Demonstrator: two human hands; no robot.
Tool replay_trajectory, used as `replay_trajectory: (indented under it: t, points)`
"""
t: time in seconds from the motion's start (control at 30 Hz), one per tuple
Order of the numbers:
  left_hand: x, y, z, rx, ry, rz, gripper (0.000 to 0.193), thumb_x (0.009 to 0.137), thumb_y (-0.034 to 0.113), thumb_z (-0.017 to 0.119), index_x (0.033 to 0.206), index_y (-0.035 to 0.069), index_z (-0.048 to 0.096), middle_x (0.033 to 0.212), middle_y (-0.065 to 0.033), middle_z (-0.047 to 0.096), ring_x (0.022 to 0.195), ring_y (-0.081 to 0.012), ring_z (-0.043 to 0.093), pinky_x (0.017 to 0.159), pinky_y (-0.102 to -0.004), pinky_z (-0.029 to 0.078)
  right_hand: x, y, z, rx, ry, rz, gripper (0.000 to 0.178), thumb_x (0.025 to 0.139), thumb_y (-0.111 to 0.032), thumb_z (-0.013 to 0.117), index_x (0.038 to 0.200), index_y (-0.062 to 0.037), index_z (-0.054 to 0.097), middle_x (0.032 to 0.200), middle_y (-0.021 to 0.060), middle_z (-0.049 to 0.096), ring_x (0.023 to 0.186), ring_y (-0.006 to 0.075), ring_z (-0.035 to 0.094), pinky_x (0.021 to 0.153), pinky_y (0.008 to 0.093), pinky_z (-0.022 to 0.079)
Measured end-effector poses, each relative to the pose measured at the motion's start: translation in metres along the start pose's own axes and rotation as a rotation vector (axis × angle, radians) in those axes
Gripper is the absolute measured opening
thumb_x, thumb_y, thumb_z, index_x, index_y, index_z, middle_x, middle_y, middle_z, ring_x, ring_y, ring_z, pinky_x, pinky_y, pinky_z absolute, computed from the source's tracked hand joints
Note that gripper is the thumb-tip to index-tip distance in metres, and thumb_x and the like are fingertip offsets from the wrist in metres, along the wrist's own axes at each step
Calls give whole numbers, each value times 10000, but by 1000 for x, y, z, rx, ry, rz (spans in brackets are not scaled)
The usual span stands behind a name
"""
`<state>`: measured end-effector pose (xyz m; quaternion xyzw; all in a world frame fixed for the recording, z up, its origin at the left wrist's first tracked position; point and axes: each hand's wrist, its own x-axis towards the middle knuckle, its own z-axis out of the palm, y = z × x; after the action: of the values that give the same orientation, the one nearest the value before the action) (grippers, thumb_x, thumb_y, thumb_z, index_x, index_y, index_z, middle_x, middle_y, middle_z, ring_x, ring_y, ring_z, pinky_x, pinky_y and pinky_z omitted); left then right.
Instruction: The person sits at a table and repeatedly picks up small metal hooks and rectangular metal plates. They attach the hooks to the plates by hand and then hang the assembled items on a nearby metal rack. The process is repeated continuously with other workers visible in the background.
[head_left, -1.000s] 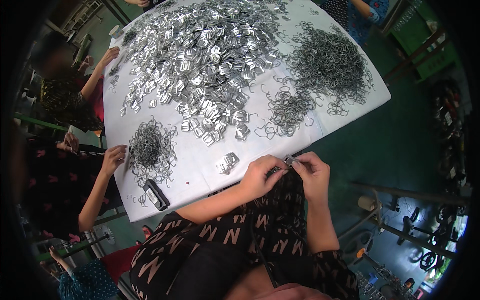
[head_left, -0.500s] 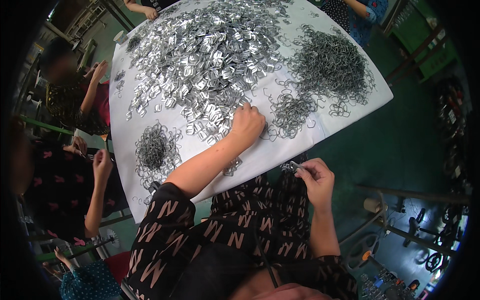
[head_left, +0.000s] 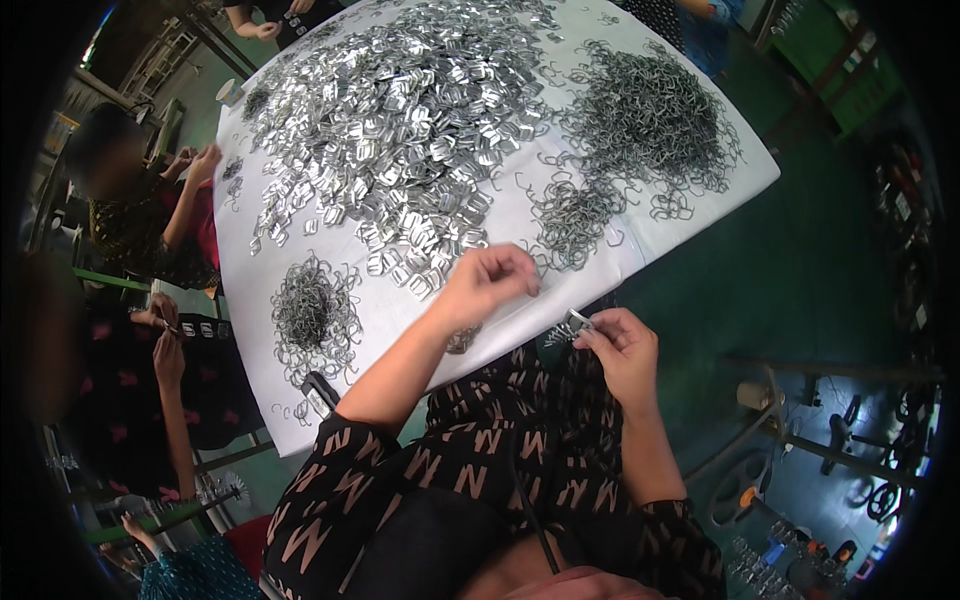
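Note:
My left hand [head_left: 490,285] is above the table's near edge, its fingers curled and their tips close together. Whatever is in them is too small or blurred to make out. Past the edge, over my lap, my right hand [head_left: 622,350] pinches a small silvery metal buckle [head_left: 577,322] between thumb and fingers. Beyond my left hand spreads a big heap of shiny flat slotted buckles [head_left: 430,110]. A small pile of bent wire hooks [head_left: 570,220] lies just past my left fingers. A few metal pieces [head_left: 462,340] show partly behind my left wrist.
The white-covered table [head_left: 248,285] also bears a large wire-hook heap [head_left: 650,120] at far right and another hook pile [head_left: 310,310] at left. A dark clip-like object [head_left: 320,392] lies near my left elbow. A cup [head_left: 229,92] stands at far left. Co-workers sit around the table.
My left hand has drawn back from the edge of the buckle heap toward the near edge. My right hand has shifted slightly left, with the buckle turned in its fingers.

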<state>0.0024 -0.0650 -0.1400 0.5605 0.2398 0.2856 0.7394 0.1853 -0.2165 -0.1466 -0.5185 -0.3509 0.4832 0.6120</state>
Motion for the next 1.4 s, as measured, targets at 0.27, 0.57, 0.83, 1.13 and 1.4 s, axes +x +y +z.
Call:
replay_trajectory:
  t: [0.27,0.57,0.83,1.13,1.4]
  points:
    - [-24,-3,50,454,10,429,116,807,45,685,887,41,601,916,-64,602,970,-241,546,854,-339,421,-4,-11,4,8,-17,-9,76,873,48,625,931,63,578,848,88,668,761,128,659,707,240,534]
    - [-30,-16,59,575,52,611,150,780,-24,638,880,52,556,931,-105,670,826,-266,620,800,-357,436,5,-10,-6,-50,-141,-37,90,845,71,639,923,56,599,831,83,658,743,130,653,689,243,529]
    - [-46,-19,52,609,39,635,159,784,-27,632,896,54,553,954,-96,668,892,-266,624,818,-369,428,88,35,30,-766,-307,-285,246,776,-167,737,981,-35,707,855,76,617,788,212,575,727,340,469]
    - [-52,-20,45,608,65,597,143,785,-31,631,880,51,562,951,-98,672,901,-260,631,817,-361,436,128,76,88,-1018,-225,-483,272,675,-150,808,888,-29,690,811,108,596,757,282,560,743,374,462]
    - [-48,-23,47,582,145,584,146,773,-48,638,875,30,568,944,-127,675,865,-276,631,795,-354,454,105,25,46,-119,-252,194,215,792,4,705,979,27,602,783,32,621,682,93,581,600,236,476]
